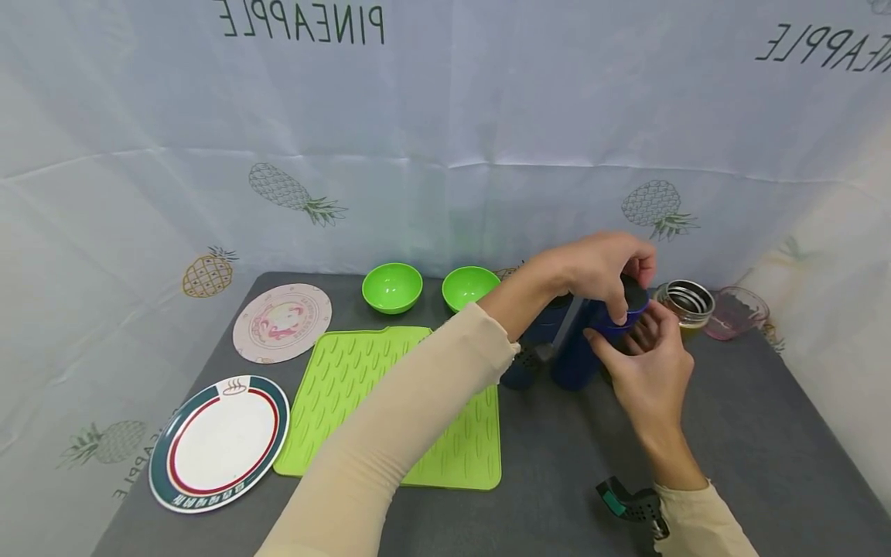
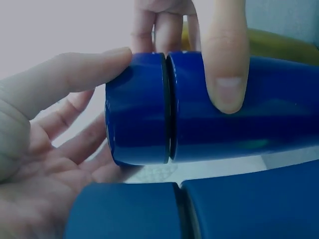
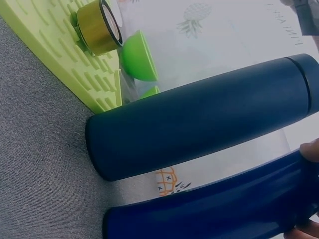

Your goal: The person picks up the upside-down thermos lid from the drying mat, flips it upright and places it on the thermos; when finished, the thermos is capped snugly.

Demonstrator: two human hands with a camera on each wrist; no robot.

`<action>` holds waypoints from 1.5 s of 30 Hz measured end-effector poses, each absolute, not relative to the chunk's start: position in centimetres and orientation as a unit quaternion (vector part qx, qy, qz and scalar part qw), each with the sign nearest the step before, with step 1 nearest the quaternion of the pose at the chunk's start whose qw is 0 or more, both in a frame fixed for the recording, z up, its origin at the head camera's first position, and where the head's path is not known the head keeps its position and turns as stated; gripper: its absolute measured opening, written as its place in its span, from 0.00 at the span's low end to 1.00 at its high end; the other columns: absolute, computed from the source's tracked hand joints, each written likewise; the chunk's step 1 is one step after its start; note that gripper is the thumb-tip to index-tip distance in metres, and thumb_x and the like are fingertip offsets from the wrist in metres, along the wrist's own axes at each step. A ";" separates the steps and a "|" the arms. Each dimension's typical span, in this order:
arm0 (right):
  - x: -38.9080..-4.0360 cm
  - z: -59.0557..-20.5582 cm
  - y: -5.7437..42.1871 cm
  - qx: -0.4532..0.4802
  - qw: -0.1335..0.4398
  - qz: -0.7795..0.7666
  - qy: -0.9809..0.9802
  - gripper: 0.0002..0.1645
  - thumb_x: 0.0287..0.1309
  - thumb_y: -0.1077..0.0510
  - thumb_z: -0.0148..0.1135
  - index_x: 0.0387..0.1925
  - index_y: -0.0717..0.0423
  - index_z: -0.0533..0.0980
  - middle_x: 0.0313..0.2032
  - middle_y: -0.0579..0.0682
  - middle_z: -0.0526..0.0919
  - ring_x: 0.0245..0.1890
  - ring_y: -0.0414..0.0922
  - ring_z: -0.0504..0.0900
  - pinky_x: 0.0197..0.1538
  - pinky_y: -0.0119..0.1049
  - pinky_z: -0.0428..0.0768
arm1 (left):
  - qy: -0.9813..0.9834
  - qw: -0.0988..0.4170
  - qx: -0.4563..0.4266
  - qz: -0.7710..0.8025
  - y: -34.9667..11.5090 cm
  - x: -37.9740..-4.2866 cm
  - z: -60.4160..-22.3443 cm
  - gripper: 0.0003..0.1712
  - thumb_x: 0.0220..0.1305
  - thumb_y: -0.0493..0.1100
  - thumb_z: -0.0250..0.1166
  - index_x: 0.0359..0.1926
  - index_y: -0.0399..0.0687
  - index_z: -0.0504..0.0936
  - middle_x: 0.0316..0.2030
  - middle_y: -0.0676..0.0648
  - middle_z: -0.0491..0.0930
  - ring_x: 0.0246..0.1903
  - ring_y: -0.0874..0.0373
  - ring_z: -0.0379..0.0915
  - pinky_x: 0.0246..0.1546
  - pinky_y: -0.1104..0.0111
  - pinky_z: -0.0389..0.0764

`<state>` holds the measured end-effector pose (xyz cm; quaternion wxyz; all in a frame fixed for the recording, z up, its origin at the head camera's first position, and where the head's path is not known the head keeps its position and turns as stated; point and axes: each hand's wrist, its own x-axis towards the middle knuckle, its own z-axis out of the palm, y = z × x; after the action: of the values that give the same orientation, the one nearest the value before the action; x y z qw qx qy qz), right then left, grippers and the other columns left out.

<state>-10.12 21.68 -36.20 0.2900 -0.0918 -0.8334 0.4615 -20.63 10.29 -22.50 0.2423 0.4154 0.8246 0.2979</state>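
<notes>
A glossy dark-blue insulated bottle (image 1: pixel 576 357) stands on the grey table, with its blue lid (image 2: pixel 137 109) on top. My left hand (image 1: pixel 609 267) reaches over and grips that lid, thumb on the near side and fingers around the far side. Just below, my right hand (image 1: pixel 654 371) holds the bottle's upper body between thumb and fingers. A thin dark seam shows between lid and body in the left wrist view. Close beside it stands a matte, darker blue bottle (image 3: pixel 199 119) with its own lid on.
An uncovered flask (image 1: pixel 689 302) with a steel mouth and a pink see-through bowl (image 1: pixel 738 313) stand at the right. A gold lid (image 3: pixel 94 30) lies on the lime-green mat (image 1: pixel 348 379). Two green bowls (image 1: pixel 392 288) sit behind; a rimmed plate (image 1: pixel 223 433) and pink plate (image 1: pixel 281 323) lie left.
</notes>
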 end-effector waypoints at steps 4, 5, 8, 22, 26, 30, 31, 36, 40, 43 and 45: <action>-10.2 -36.2 21.7 -0.091 0.288 0.461 -0.834 0.48 0.48 0.58 0.81 0.70 0.52 0.68 0.62 0.58 0.82 0.61 0.54 0.84 0.56 0.21 0.80 | 0.866 0.197 0.392 0.240 10.5 -20.0 -22.6 0.23 0.55 0.41 0.79 0.45 0.51 0.74 0.44 0.54 0.77 0.39 0.62 0.72 0.36 0.75 0.73; -10.2 -36.2 21.7 -0.089 0.289 0.459 -0.835 0.49 0.48 0.58 0.81 0.70 0.53 0.68 0.62 0.58 0.82 0.60 0.55 0.84 0.55 0.20 0.80 | 0.881 0.178 0.383 0.214 10.6 -19.8 -22.6 0.22 0.56 0.46 0.78 0.44 0.53 0.73 0.42 0.55 0.75 0.38 0.62 0.71 0.35 0.75 0.72; -10.2 -36.1 21.8 -0.088 0.292 0.453 -0.837 0.49 0.48 0.58 0.81 0.70 0.54 0.67 0.62 0.59 0.82 0.60 0.57 0.84 0.55 0.20 0.79 | 0.920 0.123 0.347 0.138 11.1 -18.9 -22.6 0.25 0.57 0.62 0.75 0.44 0.59 0.72 0.39 0.58 0.73 0.35 0.65 0.70 0.33 0.74 0.70; -10.2 -36.0 21.5 -0.081 0.297 0.461 -0.832 0.46 0.48 0.58 0.81 0.68 0.51 0.70 0.60 0.57 0.84 0.60 0.43 0.85 0.53 0.16 0.78 | 0.888 0.132 0.408 0.167 10.7 -19.3 -22.3 0.22 0.57 0.48 0.78 0.37 0.54 0.70 0.35 0.55 0.68 0.33 0.62 0.65 0.33 0.74 0.66; -10.1 -36.0 21.4 -0.080 0.301 0.463 -0.830 0.45 0.48 0.59 0.81 0.68 0.50 0.71 0.58 0.58 0.85 0.55 0.30 0.84 0.53 0.16 0.78 | 0.863 0.170 0.425 0.214 10.4 -20.0 -22.3 0.23 0.53 0.39 0.80 0.38 0.51 0.71 0.38 0.53 0.71 0.36 0.60 0.66 0.35 0.73 0.67; -10.1 -36.2 21.3 -0.080 0.304 0.462 -0.829 0.44 0.48 0.58 0.81 0.67 0.49 0.71 0.56 0.58 0.86 0.51 0.23 0.81 0.52 0.15 0.78 | 0.849 0.195 0.429 0.240 10.2 -20.3 -22.5 0.24 0.50 0.34 0.79 0.38 0.51 0.71 0.42 0.52 0.75 0.39 0.59 0.68 0.36 0.73 0.70; -10.1 -36.2 21.3 -0.080 0.304 0.463 -0.829 0.44 0.48 0.58 0.81 0.67 0.49 0.71 0.57 0.58 0.86 0.51 0.23 0.81 0.52 0.15 0.78 | 0.848 0.198 0.427 0.243 10.2 -20.3 -22.5 0.24 0.50 0.34 0.79 0.38 0.51 0.72 0.43 0.53 0.75 0.40 0.60 0.69 0.36 0.73 0.70; -10.2 -36.3 21.4 -0.077 0.302 0.468 -0.827 0.45 0.48 0.59 0.81 0.68 0.49 0.71 0.59 0.58 0.85 0.56 0.31 0.84 0.53 0.15 0.78 | 0.873 0.179 0.395 0.225 10.2 -19.8 -22.7 0.23 0.53 0.42 0.80 0.41 0.53 0.73 0.45 0.55 0.74 0.42 0.62 0.69 0.37 0.74 0.70; -10.2 -36.3 21.6 -0.076 0.303 0.465 -0.828 0.46 0.46 0.60 0.82 0.68 0.51 0.71 0.59 0.59 0.84 0.55 0.28 0.83 0.52 0.14 0.78 | 0.914 0.133 0.349 0.158 10.7 -18.8 -22.5 0.23 0.56 0.55 0.78 0.40 0.57 0.71 0.38 0.57 0.71 0.35 0.64 0.68 0.33 0.74 0.68; -10.1 -36.2 21.7 -0.079 0.307 0.455 -0.832 0.47 0.46 0.59 0.83 0.68 0.52 0.71 0.59 0.58 0.84 0.51 0.22 0.82 0.50 0.14 0.77 | 0.936 0.103 0.320 0.108 11.4 -18.1 -22.5 0.24 0.56 0.63 0.75 0.39 0.62 0.71 0.36 0.60 0.73 0.34 0.67 0.70 0.32 0.73 0.70; -10.1 -36.2 21.7 -0.079 0.313 0.451 -0.832 0.46 0.46 0.59 0.83 0.68 0.51 0.72 0.59 0.57 0.84 0.48 0.18 0.80 0.49 0.13 0.77 | 0.943 0.090 0.309 0.089 11.7 -17.8 -22.6 0.24 0.56 0.66 0.74 0.39 0.63 0.72 0.35 0.61 0.73 0.34 0.67 0.71 0.31 0.73 0.70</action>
<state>-10.07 21.68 -36.18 0.3130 -0.0792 -0.8321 0.4509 -17.80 11.67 -22.57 0.0903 0.3085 0.9427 0.0891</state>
